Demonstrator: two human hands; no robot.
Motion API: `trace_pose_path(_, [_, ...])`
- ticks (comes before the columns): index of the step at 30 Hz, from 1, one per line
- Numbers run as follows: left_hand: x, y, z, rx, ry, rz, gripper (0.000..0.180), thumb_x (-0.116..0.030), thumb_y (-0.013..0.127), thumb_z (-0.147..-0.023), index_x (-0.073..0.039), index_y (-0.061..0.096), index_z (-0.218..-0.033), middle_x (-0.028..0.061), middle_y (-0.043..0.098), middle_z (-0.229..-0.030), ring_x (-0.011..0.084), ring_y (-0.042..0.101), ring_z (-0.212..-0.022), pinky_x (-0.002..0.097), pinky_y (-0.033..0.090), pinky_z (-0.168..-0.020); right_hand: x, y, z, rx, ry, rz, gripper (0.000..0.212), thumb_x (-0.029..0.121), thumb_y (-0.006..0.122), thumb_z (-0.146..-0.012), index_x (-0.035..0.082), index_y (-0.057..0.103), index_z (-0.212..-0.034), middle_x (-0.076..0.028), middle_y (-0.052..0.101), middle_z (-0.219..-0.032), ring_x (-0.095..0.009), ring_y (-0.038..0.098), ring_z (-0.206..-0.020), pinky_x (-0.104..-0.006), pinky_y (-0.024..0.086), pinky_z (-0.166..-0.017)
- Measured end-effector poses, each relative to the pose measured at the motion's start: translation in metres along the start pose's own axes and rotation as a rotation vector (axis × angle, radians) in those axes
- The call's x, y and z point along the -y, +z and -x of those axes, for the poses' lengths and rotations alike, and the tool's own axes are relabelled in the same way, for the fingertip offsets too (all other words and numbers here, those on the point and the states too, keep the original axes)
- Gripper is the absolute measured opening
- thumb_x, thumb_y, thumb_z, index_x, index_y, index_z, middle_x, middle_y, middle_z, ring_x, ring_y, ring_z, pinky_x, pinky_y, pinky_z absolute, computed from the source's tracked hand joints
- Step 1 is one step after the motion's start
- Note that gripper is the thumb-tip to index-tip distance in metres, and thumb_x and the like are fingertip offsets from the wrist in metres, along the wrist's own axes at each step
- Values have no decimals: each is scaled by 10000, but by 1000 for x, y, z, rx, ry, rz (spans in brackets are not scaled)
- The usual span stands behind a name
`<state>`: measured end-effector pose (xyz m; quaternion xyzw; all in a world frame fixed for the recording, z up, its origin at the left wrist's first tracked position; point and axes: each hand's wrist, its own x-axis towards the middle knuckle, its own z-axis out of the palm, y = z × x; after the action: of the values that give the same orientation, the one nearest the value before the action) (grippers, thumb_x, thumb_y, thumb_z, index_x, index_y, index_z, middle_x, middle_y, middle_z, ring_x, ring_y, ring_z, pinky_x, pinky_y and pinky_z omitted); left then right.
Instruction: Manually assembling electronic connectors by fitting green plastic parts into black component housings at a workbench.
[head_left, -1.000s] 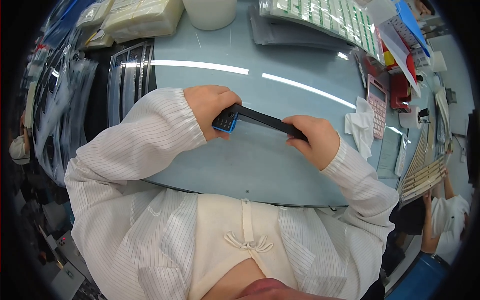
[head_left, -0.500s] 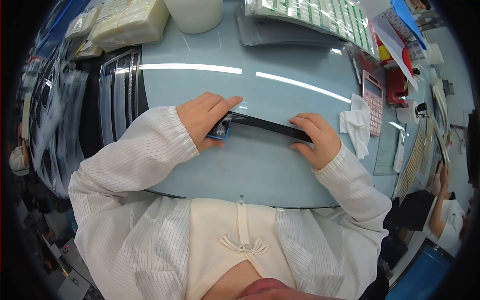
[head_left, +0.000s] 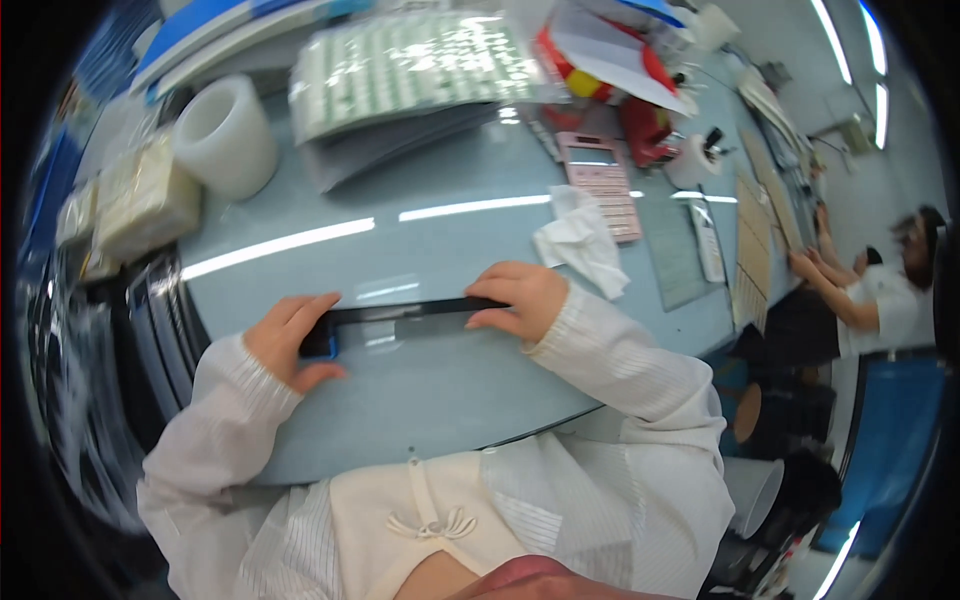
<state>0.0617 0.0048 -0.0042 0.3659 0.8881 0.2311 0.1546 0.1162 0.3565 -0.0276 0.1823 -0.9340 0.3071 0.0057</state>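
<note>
Head view: I see a long, narrow black strip (head_left: 400, 312) lying flat on the pale blue worktop (head_left: 440, 400), just ahead of my body. Its long axis runs left to right, tilted slightly so the right end sits farther from me. The left hand (head_left: 290, 340) pinches the left end, where a small blue part (head_left: 325, 348) shows between thumb and fingers. The right hand (head_left: 515, 298) rests curled over the right end, fingertips pressing it down. Each hand holds one end; neither is nearer the middle, which lies bare between them. A crumpled white tissue (head_left: 580, 245) and a pink calculator (head_left: 600, 185) lie beyond the right hand.
</note>
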Motion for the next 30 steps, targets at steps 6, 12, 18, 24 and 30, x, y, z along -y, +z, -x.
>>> trace_pose_path(6, [7, 4, 0, -66, 13, 9, 893, -158, 953, -625, -62, 534, -1407, 167, 669, -1189, 358, 662, -1086, 390, 540, -946, 4, -9, -6, 221, 16, 48, 379, 301, 798, -825, 54, 712, -1100, -102, 693, -1007, -314, 678, -950, -401, 554, -833])
trace_pose_path(12, [22, 4, -2, -37, -10, 85, 980, -67, 974, -552, -83, 527, -1424, 132, 677, -1209, 287, 686, -1078, 385, 577, -913, -2, 3, -7, 273, 28, 213, 312, 206, 798, -796, 74, 689, -1057, -81, 665, -1017, -285, 667, -1004, -385, 555, -864])
trace_pose_path(18, [13, 2, -2, 11, -150, 127, 1059, -14, 966, -573, -148, 462, -1494, 144, 671, -1253, 307, 669, -1146, 413, 566, -980, 12, -7, -11, 321, 55, 262, 174, 125, 752, -827, 77, 701, -986, -77, 650, -998, -271, 675, -1003, -398, 569, -855])
trace_pose_path(24, [27, 12, -4, -14, -285, 174, 1113, 20, 940, -550, -200, 443, -1521, 124, 669, -1234, 283, 663, -1142, 401, 568, -958, 8, 5, -6, 285, 81, 320, 158, 121, 761, -825, 74, 687, -957, -63, 637, -969, -258, 668, -990, -380, 569, -835])
trace_pose_path(30, [14, 19, -1, -19, -174, 176, 1082, 14, 924, -580, -204, 441, -1524, 104, 660, -1223, 273, 654, -1143, 387, 544, -966, 1, 4, 9, 224, 65, 298, 203, 105, 762, -797, 70, 683, -981, -83, 640, -1004, -278, 656, -1003, -392, 556, -857])
